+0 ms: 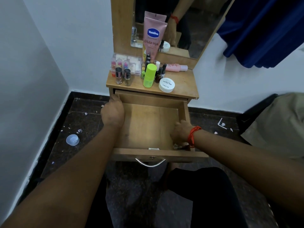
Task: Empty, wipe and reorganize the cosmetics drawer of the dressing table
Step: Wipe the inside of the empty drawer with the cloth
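both hands reach into the bare drawer, left hand closed, right hand fingers hidden, grip unclear.

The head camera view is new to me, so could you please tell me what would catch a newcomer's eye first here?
The open drawer in the centre stands out, pulled towards the person and bare inside, with the left hand on its left wall and the right hand in its front right corner. Above it, cosmetics crowd the tabletop: a tall pink Vaseline tube leaning on the mirror, a lime green bottle and a white round jar.
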